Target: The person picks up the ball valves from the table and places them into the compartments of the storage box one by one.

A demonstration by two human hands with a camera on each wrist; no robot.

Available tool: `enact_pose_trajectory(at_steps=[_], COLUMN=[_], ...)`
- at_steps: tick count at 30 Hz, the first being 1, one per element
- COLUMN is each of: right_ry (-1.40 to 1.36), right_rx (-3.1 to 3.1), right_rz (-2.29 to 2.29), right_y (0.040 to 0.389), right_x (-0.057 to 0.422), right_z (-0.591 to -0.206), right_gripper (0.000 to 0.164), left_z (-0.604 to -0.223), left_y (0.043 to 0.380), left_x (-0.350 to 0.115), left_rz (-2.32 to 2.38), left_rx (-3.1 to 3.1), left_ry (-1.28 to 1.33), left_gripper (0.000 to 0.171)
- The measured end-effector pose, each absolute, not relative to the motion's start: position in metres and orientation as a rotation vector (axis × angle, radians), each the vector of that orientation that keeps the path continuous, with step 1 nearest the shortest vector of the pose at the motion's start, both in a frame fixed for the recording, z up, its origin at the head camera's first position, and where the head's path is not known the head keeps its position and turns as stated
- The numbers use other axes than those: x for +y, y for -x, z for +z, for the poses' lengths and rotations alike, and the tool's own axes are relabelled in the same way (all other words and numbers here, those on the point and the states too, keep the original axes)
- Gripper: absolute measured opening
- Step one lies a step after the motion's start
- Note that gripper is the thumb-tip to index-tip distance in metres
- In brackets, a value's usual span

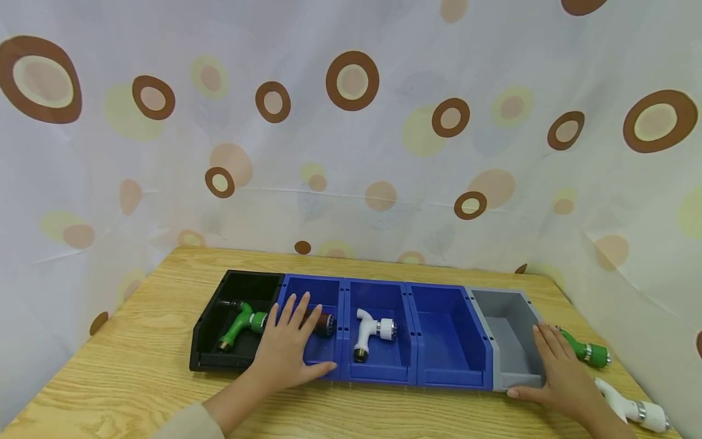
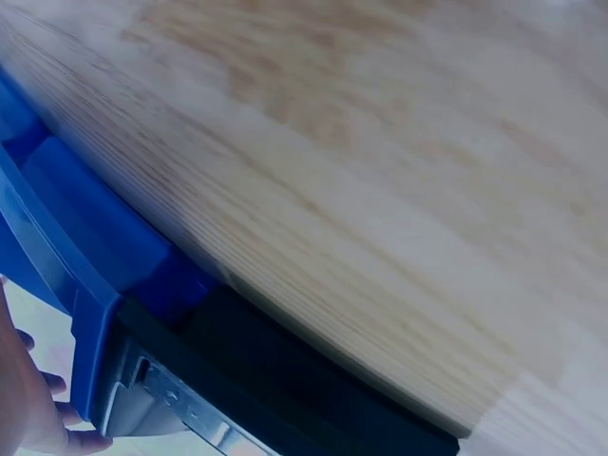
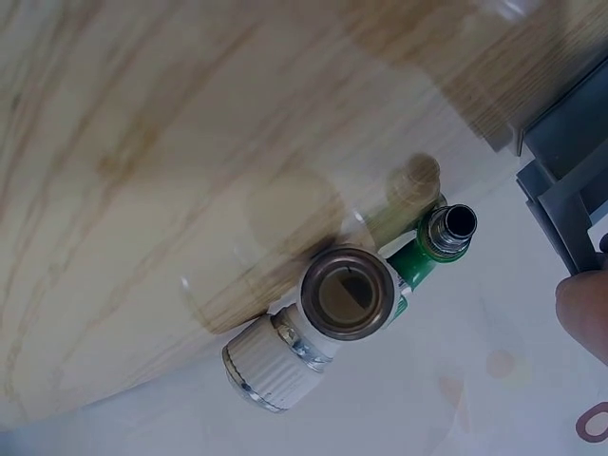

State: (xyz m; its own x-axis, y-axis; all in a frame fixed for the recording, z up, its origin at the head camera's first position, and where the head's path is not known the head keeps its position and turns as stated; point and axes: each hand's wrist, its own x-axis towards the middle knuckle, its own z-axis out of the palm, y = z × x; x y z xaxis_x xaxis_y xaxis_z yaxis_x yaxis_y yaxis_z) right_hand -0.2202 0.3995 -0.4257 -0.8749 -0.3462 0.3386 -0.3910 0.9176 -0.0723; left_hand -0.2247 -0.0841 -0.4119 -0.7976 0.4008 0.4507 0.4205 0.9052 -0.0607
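Note:
A row of joined bins runs across the table: a black bin (image 1: pixel 236 360), three blue bins (image 1: pixel 452 341) and a grey bin (image 1: pixel 507 341). My left hand (image 1: pixel 285 350), fingers spread, lies over the leftmost blue bin and partly hides a dark brown tap (image 1: pixel 325 324). To its left, a green tap (image 1: pixel 241 323) lies in the black bin. A white tap (image 1: pixel 370 332) sits in the middle blue bin. At the grey bin's right side, my right hand (image 1: pixel 562 375) rests with extended fingers at the rim and its thumb near the front edge.
Right of the grey bin, another green tap (image 1: pixel 595 353) and another white tap (image 1: pixel 649 414) lie on the wooden table (image 1: pixel 142 341). Behind the table hangs a curtain (image 1: pixel 395 158) with a circle pattern, which also closes off both sides.

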Motion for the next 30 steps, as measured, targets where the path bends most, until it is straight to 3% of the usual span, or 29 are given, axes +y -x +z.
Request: enact_pose_trajectory(at_steps=[30], right_ry=[-0.556], right_rx=[-2.744], right_rz=[0.205], right_y=[0.220], right_x=[0.399], right_z=[-0.425], right_gripper=[0.125], left_z=[-0.420], left_y=[0.221], left_x=[-0.127], left_rz=[0.005], left_rx=[-2.522], left_ry=[0.544], left_gripper=[0.100])
